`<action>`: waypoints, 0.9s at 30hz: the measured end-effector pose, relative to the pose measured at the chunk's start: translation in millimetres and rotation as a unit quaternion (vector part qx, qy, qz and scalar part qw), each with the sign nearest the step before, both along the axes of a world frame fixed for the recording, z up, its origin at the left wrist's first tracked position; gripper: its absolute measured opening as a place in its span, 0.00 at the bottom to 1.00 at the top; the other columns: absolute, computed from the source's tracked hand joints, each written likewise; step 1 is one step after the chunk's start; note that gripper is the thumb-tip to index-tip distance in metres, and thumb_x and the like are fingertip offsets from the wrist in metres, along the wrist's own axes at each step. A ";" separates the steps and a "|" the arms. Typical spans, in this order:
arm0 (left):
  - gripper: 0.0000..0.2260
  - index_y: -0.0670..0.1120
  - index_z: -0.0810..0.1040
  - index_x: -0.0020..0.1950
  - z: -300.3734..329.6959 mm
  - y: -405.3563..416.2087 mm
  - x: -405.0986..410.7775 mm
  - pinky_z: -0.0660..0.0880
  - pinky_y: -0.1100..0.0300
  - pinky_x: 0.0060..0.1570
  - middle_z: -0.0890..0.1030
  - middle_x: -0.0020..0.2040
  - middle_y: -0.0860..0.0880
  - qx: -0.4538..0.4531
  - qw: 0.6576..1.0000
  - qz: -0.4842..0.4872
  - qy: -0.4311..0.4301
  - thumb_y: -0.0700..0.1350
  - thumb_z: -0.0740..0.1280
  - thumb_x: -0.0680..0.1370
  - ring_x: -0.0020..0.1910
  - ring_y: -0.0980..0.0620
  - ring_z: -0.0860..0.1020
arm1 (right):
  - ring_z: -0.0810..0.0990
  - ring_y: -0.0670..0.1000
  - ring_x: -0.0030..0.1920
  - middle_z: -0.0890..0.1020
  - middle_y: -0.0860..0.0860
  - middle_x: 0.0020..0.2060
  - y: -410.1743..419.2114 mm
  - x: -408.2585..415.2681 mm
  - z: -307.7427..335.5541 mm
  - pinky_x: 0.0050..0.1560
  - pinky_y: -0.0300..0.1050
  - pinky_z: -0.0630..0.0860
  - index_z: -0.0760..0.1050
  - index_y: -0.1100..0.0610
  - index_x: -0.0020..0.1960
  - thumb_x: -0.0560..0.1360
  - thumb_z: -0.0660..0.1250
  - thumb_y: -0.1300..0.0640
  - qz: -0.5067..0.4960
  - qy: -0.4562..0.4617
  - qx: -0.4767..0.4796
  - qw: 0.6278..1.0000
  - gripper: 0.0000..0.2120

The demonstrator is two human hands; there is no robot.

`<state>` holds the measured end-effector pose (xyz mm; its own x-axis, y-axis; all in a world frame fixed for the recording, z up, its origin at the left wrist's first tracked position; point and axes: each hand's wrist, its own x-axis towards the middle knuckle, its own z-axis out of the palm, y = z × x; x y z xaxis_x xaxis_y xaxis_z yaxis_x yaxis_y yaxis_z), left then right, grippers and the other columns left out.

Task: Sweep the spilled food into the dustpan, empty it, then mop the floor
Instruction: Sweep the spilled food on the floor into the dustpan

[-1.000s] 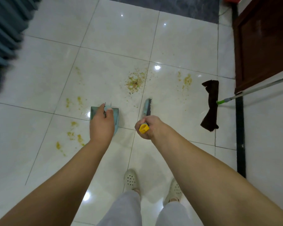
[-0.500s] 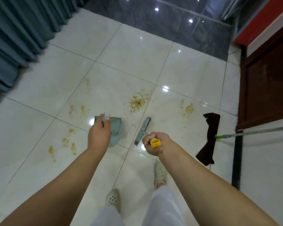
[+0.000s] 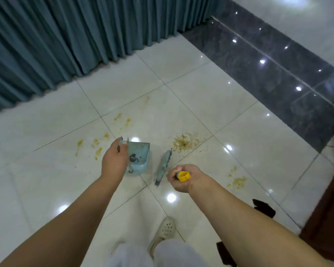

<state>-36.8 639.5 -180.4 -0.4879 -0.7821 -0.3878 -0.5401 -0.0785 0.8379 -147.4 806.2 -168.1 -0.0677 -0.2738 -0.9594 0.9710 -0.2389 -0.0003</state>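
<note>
Nearest, at the bottom of the frame, your shoe (image 3: 165, 230) stood behind both tools. Your right hand (image 3: 183, 178) gripped the broom handle (image 3: 183, 176), probably so the broom head (image 3: 164, 166) could reach the crumb pile (image 3: 185, 143) just beyond it. Your left hand (image 3: 114, 162) held the dustpan (image 3: 140, 157) by its handle, close beside the broom to catch them. Farther, yellow smears (image 3: 96, 145) lay before the curtain (image 3: 66, 39).

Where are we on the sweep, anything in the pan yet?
Barely started. Left hand holds the dustpan, which shows only dark bits; right hand grips the broom, its head beside the crumb pile. Yellow smears and another patch remain. Emptying and mopping are left.
</note>
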 end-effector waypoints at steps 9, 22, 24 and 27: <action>0.20 0.40 0.71 0.66 13.5 12.8 90.9 0.69 0.35 0.59 0.74 0.61 0.32 -0.017 0.994 0.105 0.006 0.51 0.56 0.80 0.61 0.29 0.71 | 0.63 0.47 0.17 0.68 0.54 0.29 -2.7 62.9 -5.0 0.16 0.30 0.65 0.66 0.60 0.47 0.79 0.50 0.68 0.117 0.000 -0.004 0.993 0.08; 0.21 0.41 0.71 0.65 12.8 68.9 264.3 0.74 0.37 0.53 0.76 0.57 0.32 -0.032 0.954 0.297 0.005 0.54 0.54 0.79 0.55 0.30 0.74 | 0.63 0.48 0.12 0.72 0.62 0.39 14.7 209.3 -35.6 0.16 0.30 0.66 0.60 0.67 0.74 0.81 0.53 0.64 0.350 -0.015 -0.011 0.937 0.21; 0.22 0.40 0.71 0.64 10.8 73.6 280.5 0.76 0.39 0.51 0.77 0.56 0.32 -0.032 0.946 0.322 -0.011 0.54 0.53 0.79 0.53 0.31 0.76 | 0.64 0.47 0.12 0.74 0.66 0.36 12.8 224.5 -37.3 0.17 0.30 0.67 0.63 0.67 0.71 0.81 0.56 0.63 0.378 -0.025 -0.020 0.925 0.19; 0.22 0.44 0.73 0.65 8.2 79.0 298.2 0.77 0.48 0.44 0.79 0.51 0.37 -0.036 0.934 0.354 -0.028 0.54 0.52 0.79 0.43 0.39 0.78 | 0.65 0.47 0.12 0.74 0.65 0.33 5.9 239.2 -39.3 0.16 0.31 0.67 0.68 0.66 0.51 0.80 0.59 0.63 0.413 -0.049 -0.032 0.909 0.06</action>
<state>261.4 718.5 -172.2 0.1818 -0.9257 -0.3316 -0.4166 -0.3780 0.8268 91.8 812.1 -207.4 0.2711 -0.2478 -0.9301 0.8141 0.5745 0.0843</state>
